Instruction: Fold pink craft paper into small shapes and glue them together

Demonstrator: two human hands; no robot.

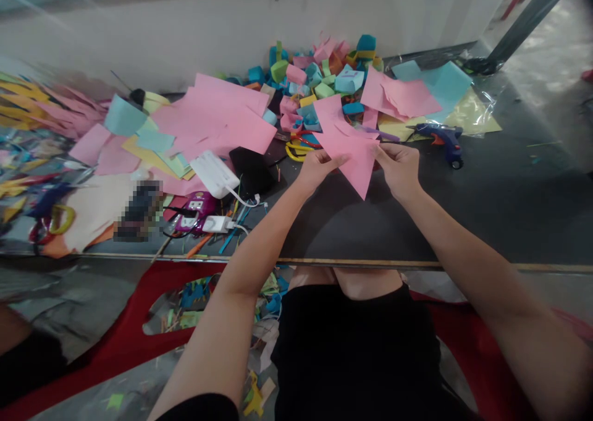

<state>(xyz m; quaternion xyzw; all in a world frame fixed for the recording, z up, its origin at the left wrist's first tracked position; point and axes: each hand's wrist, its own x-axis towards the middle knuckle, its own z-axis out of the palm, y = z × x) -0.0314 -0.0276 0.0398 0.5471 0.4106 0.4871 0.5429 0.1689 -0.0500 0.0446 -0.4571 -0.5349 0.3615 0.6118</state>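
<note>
Both of my hands hold one pink sheet of paper (353, 152) just above the dark table (486, 211). My left hand (319, 166) pinches its left edge, fingers closed on the paper. My right hand (398, 167) grips the right edge in the same way. The sheet is partly folded, with one corner pointing down toward me. Behind it lie yellow-handled scissors (296, 151) and a heap of small folded paper boxes (319, 75) in blue, green and pink.
Loose pink sheets (217, 121) and blue sheets (124, 115) cover the table's left half. A blue glue gun (442, 138) lies at the right, a white power bank (214, 174) with cables at the left. Paper scraps fill the red stool's opening (194, 300) below the table edge.
</note>
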